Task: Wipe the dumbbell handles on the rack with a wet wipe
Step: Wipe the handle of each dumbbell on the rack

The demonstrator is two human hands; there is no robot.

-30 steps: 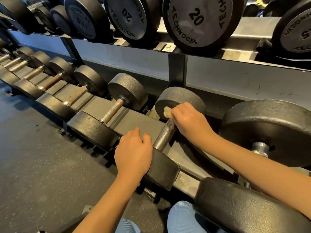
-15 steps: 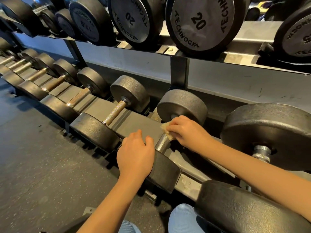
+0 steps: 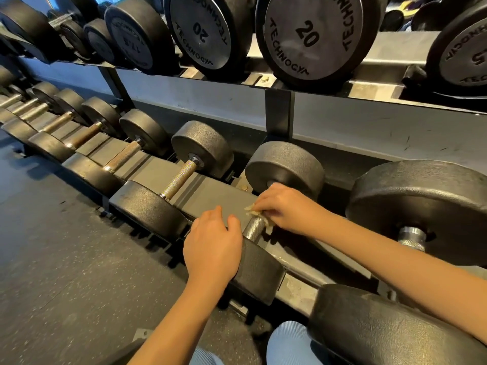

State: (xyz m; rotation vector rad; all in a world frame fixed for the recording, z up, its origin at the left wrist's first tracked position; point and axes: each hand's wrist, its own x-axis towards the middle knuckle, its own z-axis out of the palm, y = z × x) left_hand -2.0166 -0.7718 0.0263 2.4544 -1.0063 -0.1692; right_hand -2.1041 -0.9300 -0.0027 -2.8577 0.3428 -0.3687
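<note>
A black dumbbell lies on the lower shelf of the rack [image 3: 210,191], its knurled steel handle [image 3: 253,228] showing between my hands. My right hand [image 3: 287,208] grips a crumpled yellowish wet wipe [image 3: 254,211] wrapped round the middle of that handle. My left hand [image 3: 213,246] rests on top of the near weight head [image 3: 257,272], fingers curled over its edge. The far head [image 3: 286,165] stands behind my right hand.
More dumbbells line the lower shelf to the left, the nearest with a brownish handle [image 3: 179,179]. A larger dumbbell [image 3: 421,206] sits close on the right. Big 20-marked dumbbells [image 3: 311,35] overhang on the upper shelf. Dark rubber floor [image 3: 66,259] lies at left; my knees show below.
My right hand has slid the wipe down the handle from the far head toward the near head. My left hand has stayed on the near head.
</note>
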